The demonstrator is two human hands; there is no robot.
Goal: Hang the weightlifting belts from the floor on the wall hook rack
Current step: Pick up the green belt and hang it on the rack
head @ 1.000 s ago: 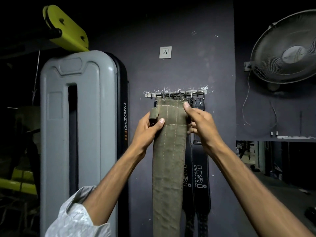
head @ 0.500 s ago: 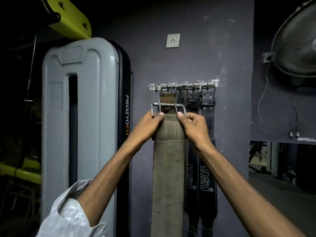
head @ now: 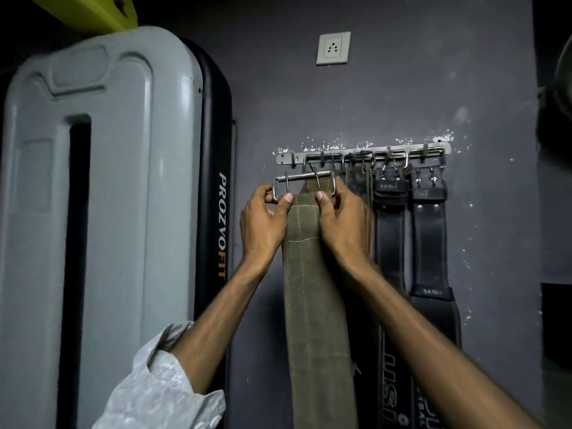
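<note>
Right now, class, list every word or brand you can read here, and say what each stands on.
"PROZVOFIT": black side panel of the grey machine.
"USI": black belts, on straps and loops.
Lowest print on the rightmost belt: cut off, unreadable.

Hook rack (head: pixel 363 153): steel strip, horizontal on the wall, right of frame centre, hooks along its length.

Olive canvas belt (head: pixel 312 305): wide, stitched, hanging vertically at frame centre and running off the lower edge. Its steel two-prong buckle (head: pixel 305 184) sits just below the rack's left end; contact with a hook cannot be told.

Black leather belts, one (head: pixel 388 230) and another (head: pixel 428 236): hung by their buckles, side by side, right of the olive belt.
</note>
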